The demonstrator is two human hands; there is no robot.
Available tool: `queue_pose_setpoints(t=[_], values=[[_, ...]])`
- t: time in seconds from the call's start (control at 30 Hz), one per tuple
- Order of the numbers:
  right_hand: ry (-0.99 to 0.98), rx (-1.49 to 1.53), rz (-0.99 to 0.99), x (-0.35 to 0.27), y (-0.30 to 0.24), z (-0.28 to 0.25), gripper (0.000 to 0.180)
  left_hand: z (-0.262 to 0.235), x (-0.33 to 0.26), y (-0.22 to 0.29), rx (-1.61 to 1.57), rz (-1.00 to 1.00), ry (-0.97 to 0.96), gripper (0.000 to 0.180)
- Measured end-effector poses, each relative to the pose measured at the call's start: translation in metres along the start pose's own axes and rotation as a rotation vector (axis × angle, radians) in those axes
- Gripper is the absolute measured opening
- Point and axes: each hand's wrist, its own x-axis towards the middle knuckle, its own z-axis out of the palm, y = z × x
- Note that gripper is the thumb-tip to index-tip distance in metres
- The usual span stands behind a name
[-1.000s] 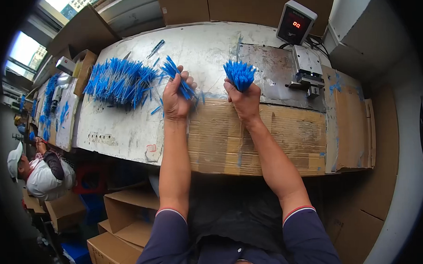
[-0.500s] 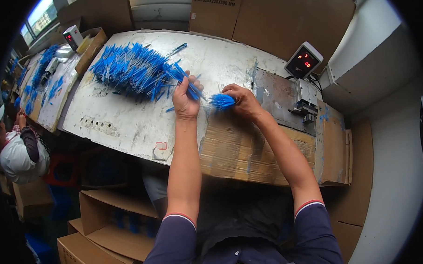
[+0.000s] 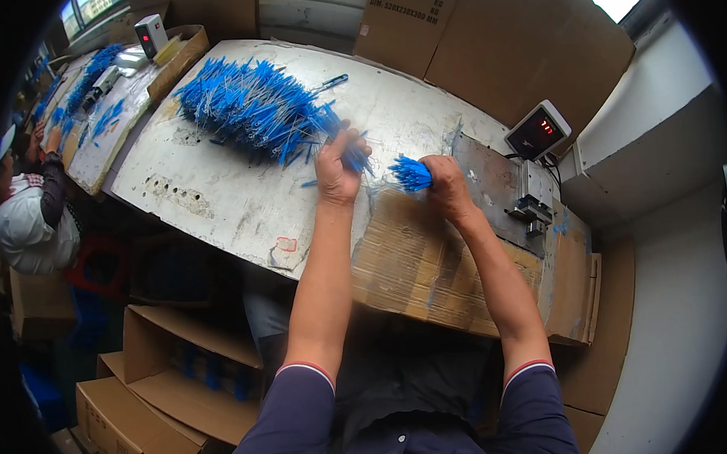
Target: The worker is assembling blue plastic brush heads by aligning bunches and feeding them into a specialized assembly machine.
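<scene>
A large heap of thin blue-and-clear plastic sticks (image 3: pixel 247 107) lies on the white worktable (image 3: pixel 235 231). My left hand (image 3: pixel 338 176) is at the heap's right end, its fingers closed around a few loose sticks (image 3: pixel 356 153) that are smeared by motion. To its right, my right hand (image 3: pixel 448 185) grips a tight bundle of the same sticks (image 3: pixel 410 173), with the blue ends pointing left toward my left hand. The rest of that bundle is hidden behind my fingers. A gap separates the two hands.
Flattened cardboard (image 3: pixel 416 253) covers the table's near right part. Beyond it are a metal plate (image 3: pixel 490 178), a small metal fixture (image 3: pixel 535 197) and a red digital display (image 3: pixel 539 130). A blue pen-like tool (image 3: pixel 330 83) lies behind the heap. A person (image 3: pixel 35 214) works far left.
The whole view has shifted a little. My right hand has drawn slightly right and nearer with its bundle, widening the gap. The display's red digits have changed.
</scene>
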Motion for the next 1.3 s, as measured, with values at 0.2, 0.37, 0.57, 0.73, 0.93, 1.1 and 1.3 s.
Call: queue_pose_setpoints(t=[0.2,0.37,0.57,0.73,0.93,1.1,1.3], values=[[0.458,1.009,0.716,-0.034,-0.040,-0.004,0.015,0.005,-0.003,-0.004,0.116,-0.028,-0.030,0.024],[0.533,1.148,0.834,-0.049,-0.049,0.013,0.013,0.007,-0.005,-0.013,0.213,-0.076,-0.087,0.023],[0.405,1.382,0.881,-0.039,-0.056,0.009,0.008,0.012,-0.012,-0.030,0.029,-0.184,-0.117,0.025],[0.297,1.561,0.911,-0.038,-0.057,0.002,0.010,0.027,-0.002,-0.052,-0.106,-0.225,-0.156,0.021],[0.276,1.713,1.045,-0.044,-0.036,-0.013,0.014,0.039,0.008,-0.084,0.086,-0.242,-0.167,0.019],[0.088,1.691,1.046,-0.047,-0.025,-0.025,0.017,0.019,0.009,-0.072,-0.080,-0.227,-0.088,0.016],[0.128,1.812,1.111,-0.045,-0.024,-0.037,0.017,0.007,0.016,-0.045,-0.010,-0.083,-0.058,0.013]])
